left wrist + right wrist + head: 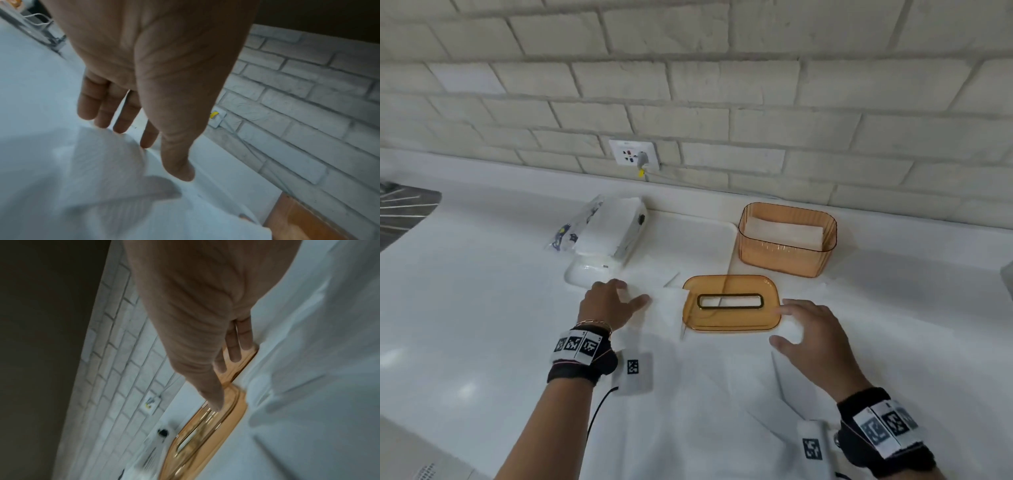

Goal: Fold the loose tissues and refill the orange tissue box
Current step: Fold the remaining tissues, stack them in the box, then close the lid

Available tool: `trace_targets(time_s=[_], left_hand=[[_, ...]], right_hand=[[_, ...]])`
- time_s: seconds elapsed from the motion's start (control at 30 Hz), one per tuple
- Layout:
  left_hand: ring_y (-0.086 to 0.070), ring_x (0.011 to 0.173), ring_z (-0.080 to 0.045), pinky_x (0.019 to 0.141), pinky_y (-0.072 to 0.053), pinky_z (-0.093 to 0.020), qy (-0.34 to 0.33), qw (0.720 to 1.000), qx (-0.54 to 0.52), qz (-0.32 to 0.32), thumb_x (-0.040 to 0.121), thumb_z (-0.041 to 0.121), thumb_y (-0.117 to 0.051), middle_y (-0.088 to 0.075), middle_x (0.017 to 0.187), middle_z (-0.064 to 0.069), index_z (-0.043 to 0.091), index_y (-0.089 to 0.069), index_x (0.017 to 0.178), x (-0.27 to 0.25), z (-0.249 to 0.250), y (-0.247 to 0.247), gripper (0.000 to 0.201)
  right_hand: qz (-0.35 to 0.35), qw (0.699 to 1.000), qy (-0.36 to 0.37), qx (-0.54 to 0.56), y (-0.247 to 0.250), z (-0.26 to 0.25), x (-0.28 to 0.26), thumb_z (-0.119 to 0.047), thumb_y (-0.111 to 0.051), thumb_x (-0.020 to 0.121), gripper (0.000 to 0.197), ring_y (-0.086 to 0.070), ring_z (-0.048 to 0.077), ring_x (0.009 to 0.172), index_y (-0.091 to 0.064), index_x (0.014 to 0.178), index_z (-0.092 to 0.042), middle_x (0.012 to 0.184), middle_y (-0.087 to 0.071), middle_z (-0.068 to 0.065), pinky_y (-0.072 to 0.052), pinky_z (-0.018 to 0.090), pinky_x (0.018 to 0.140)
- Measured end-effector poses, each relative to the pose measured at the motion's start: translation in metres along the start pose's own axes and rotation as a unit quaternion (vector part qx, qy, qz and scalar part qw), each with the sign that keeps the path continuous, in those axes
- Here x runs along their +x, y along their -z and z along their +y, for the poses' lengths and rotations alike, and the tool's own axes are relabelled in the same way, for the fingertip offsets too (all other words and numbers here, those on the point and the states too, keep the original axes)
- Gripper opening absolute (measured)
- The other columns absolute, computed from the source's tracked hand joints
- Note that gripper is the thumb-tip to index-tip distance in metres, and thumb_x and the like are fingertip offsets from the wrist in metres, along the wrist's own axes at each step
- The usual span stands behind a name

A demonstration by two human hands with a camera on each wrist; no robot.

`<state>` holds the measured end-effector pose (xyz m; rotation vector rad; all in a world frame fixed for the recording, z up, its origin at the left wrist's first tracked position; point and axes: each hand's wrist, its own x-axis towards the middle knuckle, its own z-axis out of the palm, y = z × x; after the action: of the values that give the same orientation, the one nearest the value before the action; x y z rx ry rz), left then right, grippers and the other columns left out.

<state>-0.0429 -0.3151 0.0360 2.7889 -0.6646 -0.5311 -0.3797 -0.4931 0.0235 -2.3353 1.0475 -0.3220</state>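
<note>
The orange tissue box (787, 240) stands uncovered at the rear right of the white bench (482, 291), near the brick wall (722, 85). A flat stack of folded tissues (784, 233) lies inside it. Its orange lid (731, 303), with a dark-rimmed slot, lies flat on the bench in front of the box, apart from it.

The left hand (607, 305) is at the left of the lid with fingers extended and spread, its grip released, over a folded white tissue (667, 308) that lies just beside the lid's left edge. In the left wrist view the fingertips (121, 128) are at the tissue's edge; whether they touch it cannot be told through the blur.

The right hand (815, 337) is at the lid's right end, fingers straight and spread, grip released, holding nothing. In the right wrist view its fingers (236, 352) sit over the lid's rim; contact cannot be confirmed.

Loose white tissues (722, 411) are spread over the near bench between both forearms. A tissue pack in printed wrapping (606, 226) lies at the rear left, near a wall socket (633, 154).
</note>
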Motion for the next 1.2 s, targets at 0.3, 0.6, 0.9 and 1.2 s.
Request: trace_targets(time_s=[0.3, 0.6, 0.9, 1.2], left_hand=[[-0.055, 0.128, -0.032, 0.11, -0.039, -0.046, 0.022, 0.993, -0.08, 0.088, 0.076, 0.074, -0.073, -0.065, 0.136, -0.005, 0.024, -0.051, 0.142, 0.014, -0.009, -0.021, 0.086], [-0.06, 0.129, -0.023, 0.113, -0.035, -0.042, 0.073, 0.985, -0.154, 0.028, 0.073, 0.063, -0.079, -0.069, 0.131, 0.007, 0.035, -0.058, 0.138, 0.025, -0.011, -0.005, 0.073], [-0.075, 0.086, -0.021, 0.081, -0.061, -0.035, 0.01, 0.943, -0.332, -0.012, 0.08, 0.04, -0.085, -0.078, 0.083, 0.006, 0.027, -0.079, 0.085, 0.013, -0.057, 0.007, 0.015], [-0.078, 0.092, -0.027, 0.088, -0.063, -0.045, 0.014, 0.877, -0.479, 0.01, 0.09, 0.027, -0.082, -0.082, 0.091, 0.0, 0.026, -0.085, 0.095, -0.03, -0.094, 0.019, 0.006]], right_hand=[[-0.092, 0.979, 0.164, -0.083, -0.058, -0.111, 0.03, -0.055, -0.069, 0.093, 0.064, -0.045, 0.02, 0.134, -0.054, 0.146, -0.023, 0.147, -0.055, -0.007, -0.035, 0.032, 0.114], [-0.152, 0.937, 0.14, -0.282, -0.105, -0.179, 0.096, -0.073, -0.061, 0.087, 0.079, -0.051, 0.03, 0.124, -0.052, 0.138, -0.013, 0.131, -0.065, 0.008, -0.036, 0.044, 0.108], [-0.199, 0.938, 0.107, -0.263, -0.126, -0.19, 0.117, -0.07, -0.078, 0.073, 0.083, -0.053, 0.03, 0.123, -0.055, 0.132, -0.016, 0.125, -0.068, 0.005, -0.035, 0.043, 0.105], [-0.256, 0.924, 0.116, -0.259, -0.121, -0.206, 0.125, -0.073, -0.084, 0.065, 0.084, -0.05, 0.031, 0.124, -0.061, 0.128, -0.022, 0.124, -0.064, 0.004, -0.038, 0.042, 0.104]])
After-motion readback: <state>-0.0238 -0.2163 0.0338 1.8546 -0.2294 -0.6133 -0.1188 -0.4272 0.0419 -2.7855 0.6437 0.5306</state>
